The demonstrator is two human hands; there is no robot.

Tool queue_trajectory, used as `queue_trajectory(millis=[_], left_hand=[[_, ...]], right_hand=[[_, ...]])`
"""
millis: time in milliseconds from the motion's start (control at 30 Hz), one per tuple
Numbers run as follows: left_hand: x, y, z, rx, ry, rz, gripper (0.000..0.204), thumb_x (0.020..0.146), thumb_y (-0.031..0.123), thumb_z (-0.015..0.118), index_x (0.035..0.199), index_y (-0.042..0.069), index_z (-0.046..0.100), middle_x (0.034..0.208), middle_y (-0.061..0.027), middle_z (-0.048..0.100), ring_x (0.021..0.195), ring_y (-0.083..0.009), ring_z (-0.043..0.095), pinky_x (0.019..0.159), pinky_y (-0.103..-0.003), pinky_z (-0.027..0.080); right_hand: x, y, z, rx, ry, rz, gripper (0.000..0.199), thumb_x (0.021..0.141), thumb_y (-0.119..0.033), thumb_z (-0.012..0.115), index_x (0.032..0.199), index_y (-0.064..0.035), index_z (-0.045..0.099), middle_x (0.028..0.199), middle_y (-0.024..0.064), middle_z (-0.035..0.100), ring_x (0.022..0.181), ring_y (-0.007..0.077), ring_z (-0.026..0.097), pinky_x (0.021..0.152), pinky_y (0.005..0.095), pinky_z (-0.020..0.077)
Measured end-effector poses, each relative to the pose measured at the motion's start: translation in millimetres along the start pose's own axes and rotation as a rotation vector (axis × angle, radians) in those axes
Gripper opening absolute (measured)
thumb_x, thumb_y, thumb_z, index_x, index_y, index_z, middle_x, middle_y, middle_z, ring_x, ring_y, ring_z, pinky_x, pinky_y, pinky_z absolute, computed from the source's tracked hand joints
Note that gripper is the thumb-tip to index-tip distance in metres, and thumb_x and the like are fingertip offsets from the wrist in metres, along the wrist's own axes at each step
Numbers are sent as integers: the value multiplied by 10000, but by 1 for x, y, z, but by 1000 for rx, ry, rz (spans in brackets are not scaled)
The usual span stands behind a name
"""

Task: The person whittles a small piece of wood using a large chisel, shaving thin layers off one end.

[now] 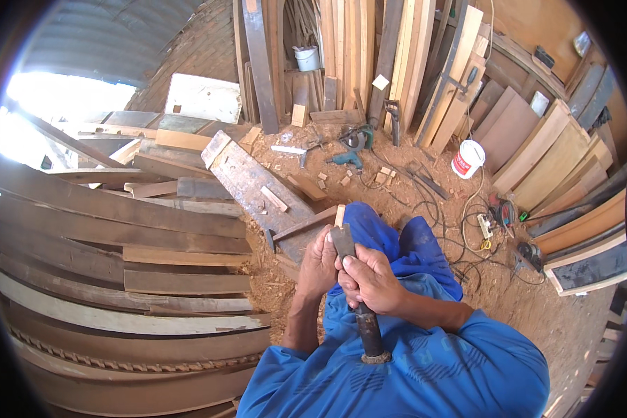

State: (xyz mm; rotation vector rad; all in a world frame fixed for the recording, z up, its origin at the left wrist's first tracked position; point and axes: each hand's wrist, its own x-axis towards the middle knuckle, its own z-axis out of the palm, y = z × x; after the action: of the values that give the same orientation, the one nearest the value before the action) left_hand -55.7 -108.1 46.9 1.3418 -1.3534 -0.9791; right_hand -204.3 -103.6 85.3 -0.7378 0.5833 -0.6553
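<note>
A wide-bladed chisel (343, 241) is in my right hand (375, 280), its fingers wrapped round the tool where blade meets handle. The dark handle (369, 333) slants back toward me, and its frayed butt end rests at the front of my blue shirt. My left hand (318, 267) is closed beside the blade, pinching a slim strip of pale wood (340, 214). The strip's tip sticks up just past the chisel's edge; its lower part is hidden by blade and fingers. Both hands are close together above my lap.
A worn wooden bench plank (247, 174) slopes ahead-left, with a small stick (274, 199) on it. Stacked boards (118, 268) fill the left. Ahead lie a teal drill (346, 159), cables and wood offcuts on sawdust. A white bucket (468, 159) and an angle grinder (529, 256) stand right.
</note>
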Motion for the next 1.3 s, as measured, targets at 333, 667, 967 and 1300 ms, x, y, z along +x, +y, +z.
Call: queue_trajectory(millis=[333,667,967,1300], left_hand=[[-58,-36,32,-166,-385,-135,303,1028,227,396,964,13,601,746,-10,543,694,-91,497,619,-245,428],[-1,-23,27,-513,-121,-266,338,1047,293,375,1061,26,582,695,23,447,570,-55,362,501,-224,310],[-5,-27,39,-534,-298,-365,318,1040,308,399,1051,38,564,673,19,480,504,-54,409,450,-205,340],[0,-40,46,144,-16,85,396,1043,357,369,944,43,588,552,43,400,463,-49,360,423,-221,308]], right_hand=[[-26,-30,-30,-40,289,-462,213,1030,-258,392,942,-71,441,584,-19,397,434,55,379,413,262,395],[23,-54,-64,-565,268,-277,171,941,-196,562,962,-27,575,658,-2,533,555,47,470,496,245,396],[36,-41,-81,-455,169,-229,132,929,-172,566,876,-53,583,686,-40,525,640,49,464,562,256,405],[49,-27,-89,-595,283,-220,198,953,-203,530,886,-20,567,709,18,541,621,64,470,547,272,418]])
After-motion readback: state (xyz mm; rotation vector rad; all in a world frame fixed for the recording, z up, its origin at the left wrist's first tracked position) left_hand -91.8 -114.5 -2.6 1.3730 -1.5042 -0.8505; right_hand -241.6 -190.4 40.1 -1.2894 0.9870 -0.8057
